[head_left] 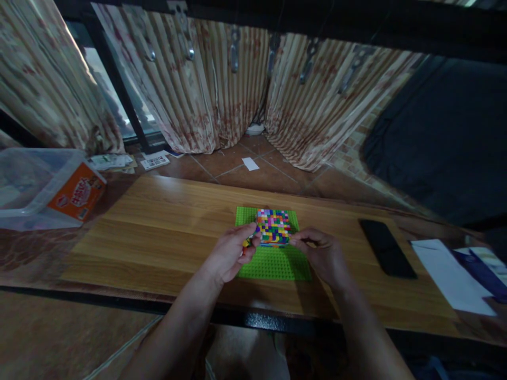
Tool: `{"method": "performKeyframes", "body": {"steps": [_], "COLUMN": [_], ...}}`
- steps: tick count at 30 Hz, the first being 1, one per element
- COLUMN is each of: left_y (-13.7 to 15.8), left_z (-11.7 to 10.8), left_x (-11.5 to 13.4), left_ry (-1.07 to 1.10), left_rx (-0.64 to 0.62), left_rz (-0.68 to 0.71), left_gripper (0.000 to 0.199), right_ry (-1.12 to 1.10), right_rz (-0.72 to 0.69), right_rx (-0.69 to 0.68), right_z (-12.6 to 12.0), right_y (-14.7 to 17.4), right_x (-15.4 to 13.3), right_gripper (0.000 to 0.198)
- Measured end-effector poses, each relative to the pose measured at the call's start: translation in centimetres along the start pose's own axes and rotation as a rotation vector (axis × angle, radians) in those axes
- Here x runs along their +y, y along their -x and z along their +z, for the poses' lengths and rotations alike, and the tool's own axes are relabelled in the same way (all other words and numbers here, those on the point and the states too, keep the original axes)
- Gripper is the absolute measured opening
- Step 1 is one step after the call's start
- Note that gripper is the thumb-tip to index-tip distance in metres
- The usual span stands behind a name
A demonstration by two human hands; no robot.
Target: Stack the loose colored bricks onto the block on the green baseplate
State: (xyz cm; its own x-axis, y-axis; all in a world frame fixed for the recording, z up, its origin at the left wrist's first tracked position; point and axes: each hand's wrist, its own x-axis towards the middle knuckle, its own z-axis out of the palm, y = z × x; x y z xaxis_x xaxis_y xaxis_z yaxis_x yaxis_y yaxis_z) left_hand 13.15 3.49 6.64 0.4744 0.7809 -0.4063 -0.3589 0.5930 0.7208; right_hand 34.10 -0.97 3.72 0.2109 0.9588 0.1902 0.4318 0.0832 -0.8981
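Observation:
A block of many small coloured toy bricks (273,226) stands on a green studded baseplate (274,265). At its left side, my left hand (232,250) is closed around a few loose toy bricks (246,243), with yellow, red and purple showing. The thumb of that hand reaches the block's left edge. My right hand (320,253) has thumb and forefinger pinched at the block's right edge. Whether a small brick sits between those fingertips is too small to tell.
The baseplate lies on a wooden board (158,237). A black phone (387,248) rests to the right, beside white paper (451,274). On the left stands a clear plastic tub (31,174) with an orange label. Striped curtains (222,95) hang behind.

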Motion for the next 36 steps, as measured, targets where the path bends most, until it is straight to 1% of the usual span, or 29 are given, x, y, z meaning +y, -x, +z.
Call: {"method": "performKeyframes", "body": {"steps": [2,4,6,8,11,14,19,23,28,32,36], "left_y": [0.0,0.1,0.1,0.1,0.1,0.1,0.3,0.3,0.2,0.4,0.5], "left_z": [0.1,0.1,0.2,0.2,0.4,0.5,0.6,0.6,0.5,0.5,0.4], "left_x": [-0.1,-0.1,-0.1,-0.1,-0.2,-0.3,-0.2,-0.2,-0.3,-0.2,0.2], "left_ry": [0.0,0.005,0.009,0.012,0.011,0.0,-0.037,-0.05,-0.073,-0.077,-0.059], "left_rx": [0.002,-0.003,-0.019,-0.04,-0.065,-0.081,-0.089,-0.106,-0.089,-0.104,-0.129], "left_rz": [0.001,0.001,-0.006,-0.021,-0.041,-0.038,-0.009,-0.002,-0.017,-0.047,-0.077], "left_gripper": [0.025,0.026,0.027,0.029,0.031,0.031,0.031,0.031,0.032,0.034,0.034], "right_ry": [-0.001,-0.023,-0.05,-0.052,-0.023,0.0,-0.007,-0.063,-0.108,-0.161,-0.253], "right_rz": [0.001,-0.011,-0.05,-0.115,-0.226,-0.269,-0.278,-0.252,-0.234,-0.194,-0.127], "right_rx": [-0.007,0.019,0.067,0.08,0.013,-0.029,-0.072,-0.028,0.0,-0.04,-0.14], "right_z": [-0.1,-0.1,0.1,0.6,2.0,3.5,4.6,4.7,4.9,4.8,4.2], "right_y": [0.0,0.0,0.0,0.0,0.1,0.0,-0.3,-0.2,-0.1,0.0,0.3], "right_x": [-0.1,-0.5,-1.1,-1.9,-3.3,-4.4,-4.8,-4.5,-4.4,-5.0,-5.5], "right_gripper": [0.01,0.01,0.01,0.009,0.014,0.018,0.012,0.009,0.006,0.006,0.006]}}
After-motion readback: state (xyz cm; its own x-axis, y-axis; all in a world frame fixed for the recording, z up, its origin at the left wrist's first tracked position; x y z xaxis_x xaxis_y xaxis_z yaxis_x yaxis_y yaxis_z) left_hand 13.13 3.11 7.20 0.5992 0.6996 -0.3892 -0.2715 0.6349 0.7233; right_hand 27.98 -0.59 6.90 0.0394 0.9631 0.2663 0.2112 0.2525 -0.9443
